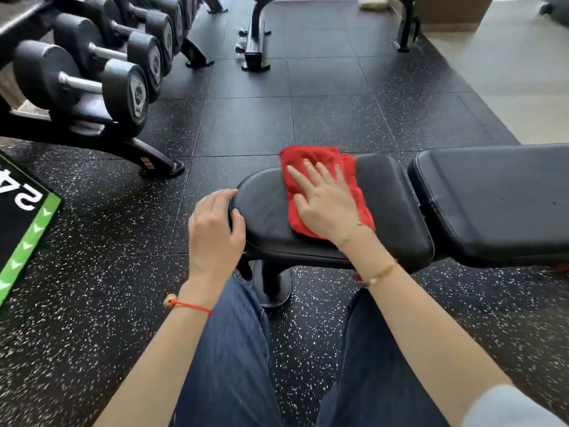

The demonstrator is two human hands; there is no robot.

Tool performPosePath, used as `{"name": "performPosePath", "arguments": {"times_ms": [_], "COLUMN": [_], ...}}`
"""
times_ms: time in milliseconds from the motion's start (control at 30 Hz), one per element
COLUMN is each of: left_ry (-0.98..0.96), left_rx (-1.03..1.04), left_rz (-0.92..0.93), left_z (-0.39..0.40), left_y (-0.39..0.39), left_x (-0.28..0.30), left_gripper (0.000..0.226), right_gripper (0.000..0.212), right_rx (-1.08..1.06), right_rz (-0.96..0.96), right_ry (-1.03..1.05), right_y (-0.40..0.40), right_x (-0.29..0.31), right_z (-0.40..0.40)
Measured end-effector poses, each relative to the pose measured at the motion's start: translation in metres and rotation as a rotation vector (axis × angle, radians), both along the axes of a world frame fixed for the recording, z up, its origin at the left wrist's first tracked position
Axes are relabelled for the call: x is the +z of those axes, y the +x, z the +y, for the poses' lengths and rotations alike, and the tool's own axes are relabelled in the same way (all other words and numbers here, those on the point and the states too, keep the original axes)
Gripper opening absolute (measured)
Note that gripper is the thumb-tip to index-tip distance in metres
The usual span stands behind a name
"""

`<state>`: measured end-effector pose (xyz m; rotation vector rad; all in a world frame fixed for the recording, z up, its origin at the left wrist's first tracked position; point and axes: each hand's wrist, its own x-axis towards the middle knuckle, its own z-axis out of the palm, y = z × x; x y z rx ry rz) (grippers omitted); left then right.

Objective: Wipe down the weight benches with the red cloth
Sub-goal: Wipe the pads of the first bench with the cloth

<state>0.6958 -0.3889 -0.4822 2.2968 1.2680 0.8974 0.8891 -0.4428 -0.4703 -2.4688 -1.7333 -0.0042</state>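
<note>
Legs in dark blue trousers (234,359) nearest the camera, set apart over speckled black rubber floor (92,303). Left hand (215,229) — fingers curled round the rounded near end of the seat pad (397,204), gripping its edge. Right hand (326,204) — fingers straight and spread, palm pressed flat on the red cloth (311,161). Cloth lies crumpled across the middle of the seat pad, its far edge overhanging the pad's far side. Back pad (492,198) to the right, a narrow gap between the two pads. Green-edged black mat (27,223) at left. Bare floor tiles beyond the bench. Dumbbell rack (101,87) far left; second bench frame (255,41) at the far end; pale flooring (508,72) far right.
</note>
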Motion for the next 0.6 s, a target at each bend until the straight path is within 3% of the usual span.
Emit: {"name": "performPosePath", "arguments": {"times_ms": [200,367,600], "left_ry": [0.077,0.073,0.062], "left_rx": [-0.017,-0.075,-0.129], "left_rz": [-0.025,0.022,0.158], "left_z": [-0.001,-0.002,0.004], "left_y": [0.016,0.045,0.079], "left_x": [0.006,0.004,-0.008], "left_gripper": [0.035,0.036,0.034], "right_gripper": [0.058,0.056,0.056], "right_rx": [0.246,0.072,-0.189], "right_rz": [0.006,0.136,0.128], "right_ry": [0.036,0.089,0.007], "right_y": [-0.048,0.005,0.067], "right_x": [-0.009,-0.010,0.001], "right_z": [-0.022,-0.058,-0.016]}}
